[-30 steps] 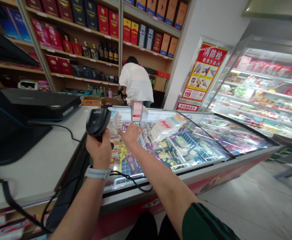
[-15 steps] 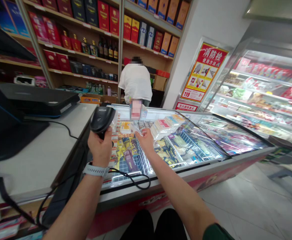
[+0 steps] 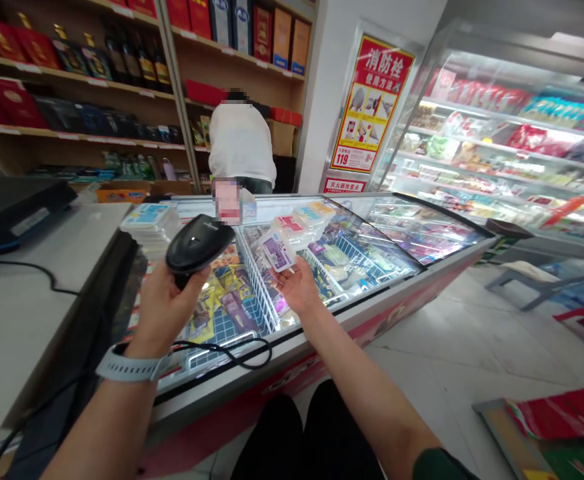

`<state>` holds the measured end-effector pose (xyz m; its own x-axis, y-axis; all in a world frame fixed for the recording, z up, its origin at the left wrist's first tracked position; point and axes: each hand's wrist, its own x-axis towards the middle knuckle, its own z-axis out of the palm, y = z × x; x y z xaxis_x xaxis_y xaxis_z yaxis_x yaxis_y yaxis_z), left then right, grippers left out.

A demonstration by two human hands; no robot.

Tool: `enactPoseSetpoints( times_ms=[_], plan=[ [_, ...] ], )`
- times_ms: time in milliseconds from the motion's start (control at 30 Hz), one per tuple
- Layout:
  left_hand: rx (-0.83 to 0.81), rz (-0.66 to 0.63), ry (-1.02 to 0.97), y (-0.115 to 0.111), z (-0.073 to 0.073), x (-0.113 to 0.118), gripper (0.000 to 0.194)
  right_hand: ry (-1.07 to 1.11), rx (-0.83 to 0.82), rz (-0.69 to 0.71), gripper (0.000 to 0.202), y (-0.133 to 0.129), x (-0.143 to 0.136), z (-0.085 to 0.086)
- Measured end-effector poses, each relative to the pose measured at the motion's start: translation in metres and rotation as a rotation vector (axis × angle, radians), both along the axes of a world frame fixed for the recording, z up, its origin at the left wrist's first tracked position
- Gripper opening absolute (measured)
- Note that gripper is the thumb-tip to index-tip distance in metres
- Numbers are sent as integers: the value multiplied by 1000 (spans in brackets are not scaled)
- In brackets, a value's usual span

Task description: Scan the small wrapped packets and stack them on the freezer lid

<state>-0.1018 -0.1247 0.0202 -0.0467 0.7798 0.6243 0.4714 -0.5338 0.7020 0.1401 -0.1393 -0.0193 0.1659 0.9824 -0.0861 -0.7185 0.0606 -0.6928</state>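
My left hand [image 3: 169, 300] is wrapped round a black barcode scanner [image 3: 199, 245], whose cord loops over the freezer glass. In my right hand [image 3: 297, 287] is a small clear pack with a purple label [image 3: 276, 250], gripped at its lower right edge, label facing up. Just behind this pack, a stack of similar packs with red, blue and orange labels [image 3: 292, 225] rests on the chest freezer [image 3: 372, 283]. Another stack of clear packs with blue labels [image 3: 149, 220] stands left of the scanner.
A person in a white top [image 3: 242, 143] bends over behind the freezer, before shelves of bottles and boxes. The grey counter [image 3: 72, 267] with a black device [image 3: 17, 210] lies at left. A grey stool [image 3: 537, 280] and a lit display fridge [image 3: 502, 147] are at right.
The view has swung to the right. The pack in my right hand has turned from edge-on to show its purple label, beside the stack. The scanner stays in my left hand.
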Motion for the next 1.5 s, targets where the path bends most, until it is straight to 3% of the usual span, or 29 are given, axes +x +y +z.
enactPoseSetpoints(
  times_ms=[200, 467, 1500],
  plan=[
    [76, -212, 291, -7, 6, 4, 25, 208, -64, 19, 35, -2, 2, 3],
    [103, -342, 405, -9, 11, 8, 21, 222, -62, 3, 35, -1, 5, 2],
    [-23, -378, 428, -1, 0, 3, 34, 222, -59, -5, 33, -1, 4, 0]
  ],
)
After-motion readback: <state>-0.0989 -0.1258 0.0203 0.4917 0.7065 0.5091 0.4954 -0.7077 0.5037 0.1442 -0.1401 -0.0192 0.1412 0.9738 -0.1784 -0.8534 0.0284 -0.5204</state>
